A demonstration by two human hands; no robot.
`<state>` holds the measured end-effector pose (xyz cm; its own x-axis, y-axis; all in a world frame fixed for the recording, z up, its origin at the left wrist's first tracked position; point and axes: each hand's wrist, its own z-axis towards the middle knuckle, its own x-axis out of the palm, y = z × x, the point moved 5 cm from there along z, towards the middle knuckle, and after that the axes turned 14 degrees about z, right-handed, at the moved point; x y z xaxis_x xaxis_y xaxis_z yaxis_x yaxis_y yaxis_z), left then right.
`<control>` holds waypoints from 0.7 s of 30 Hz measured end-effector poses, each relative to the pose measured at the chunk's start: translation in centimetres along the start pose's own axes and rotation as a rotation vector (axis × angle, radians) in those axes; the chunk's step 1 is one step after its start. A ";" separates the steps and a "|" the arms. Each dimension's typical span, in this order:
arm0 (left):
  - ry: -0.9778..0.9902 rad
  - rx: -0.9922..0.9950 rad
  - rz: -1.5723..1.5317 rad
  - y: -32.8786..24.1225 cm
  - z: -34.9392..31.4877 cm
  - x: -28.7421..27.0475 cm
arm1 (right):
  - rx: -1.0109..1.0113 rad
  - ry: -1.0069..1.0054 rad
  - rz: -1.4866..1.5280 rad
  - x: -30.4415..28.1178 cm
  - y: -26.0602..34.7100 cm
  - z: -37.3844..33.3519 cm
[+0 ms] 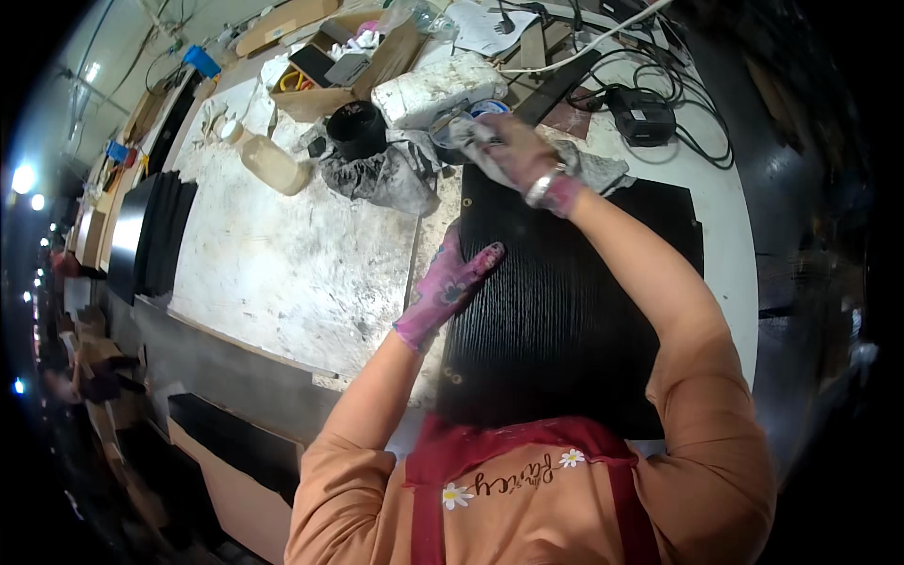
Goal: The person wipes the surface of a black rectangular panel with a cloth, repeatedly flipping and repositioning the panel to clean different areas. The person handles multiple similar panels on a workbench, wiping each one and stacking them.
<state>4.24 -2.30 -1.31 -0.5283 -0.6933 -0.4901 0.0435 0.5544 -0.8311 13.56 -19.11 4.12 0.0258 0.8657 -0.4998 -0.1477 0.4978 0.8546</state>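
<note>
Lying with its left edge under the left hand [450, 290], fingers spread, a black panel [565, 292] extends toward the right hand [518, 155], fingers clutching a rag [469, 137].

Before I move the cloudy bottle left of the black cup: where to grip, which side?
I'd grip the bottle round its broad body, not the white cap, coming from its near left, away from the black cup and grey rag on its right. It narrows toward the cap, so the wide part should hold better. Whether it stands or lies, I can't tell.
</note>
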 end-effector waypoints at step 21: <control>-0.672 0.074 0.093 8.9 -1.8 -16.0 | -0.476 -0.035 -0.305 -6.5 5.4 -13.4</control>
<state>11.59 14.54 -0.40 0.1205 -0.7928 -0.5975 0.1337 0.6093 -0.7816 -0.63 -22.77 10.15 0.1685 0.6917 -0.7022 -0.5581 0.6542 0.5105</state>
